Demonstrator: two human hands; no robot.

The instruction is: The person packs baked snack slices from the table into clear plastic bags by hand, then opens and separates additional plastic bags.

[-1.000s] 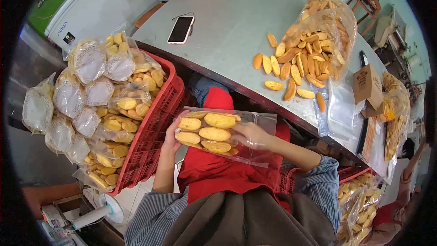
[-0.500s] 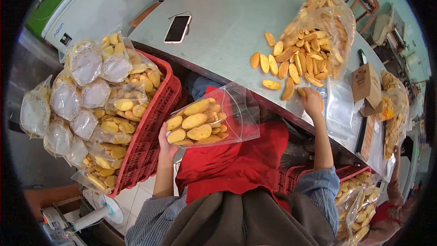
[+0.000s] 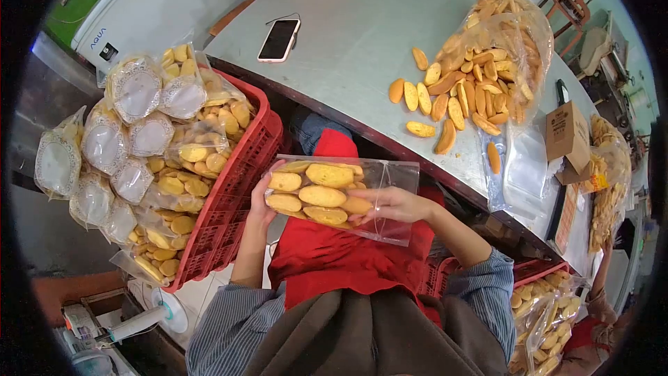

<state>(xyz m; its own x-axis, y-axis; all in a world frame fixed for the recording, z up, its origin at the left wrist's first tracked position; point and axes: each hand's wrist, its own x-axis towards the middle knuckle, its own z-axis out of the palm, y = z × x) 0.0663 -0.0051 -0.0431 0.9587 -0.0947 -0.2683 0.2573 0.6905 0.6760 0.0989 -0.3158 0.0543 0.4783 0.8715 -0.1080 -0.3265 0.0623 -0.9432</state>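
A clear plastic bag [image 3: 398, 234] with several oval yellow cookies [image 3: 322, 196] lies sideways over my lap. My left hand [image 3: 260, 203] grips its closed end at the left. At the bag's open side, my right hand [image 3: 390, 205] reaches in, its fingers closed on a browner cookie [image 3: 357, 205] beside the others. Loose cookies [image 3: 456, 111] lie on the metal table [image 3: 334, 42], spilling from a large plastic bag [image 3: 518, 35].
A red crate [image 3: 233, 219] at the left holds filled bags [image 3: 136, 90]. On the table are a phone [image 3: 280, 40], a cardboard box [image 3: 567, 136] and flat empty bags [image 3: 525, 167]. More filled bags [image 3: 546, 320] stand at lower right, near another person's arm [image 3: 602, 271].
My right hand has come back from the loose cookies on the table into the bag, with a cookie in its fingers. The bag has turned to lie more level.
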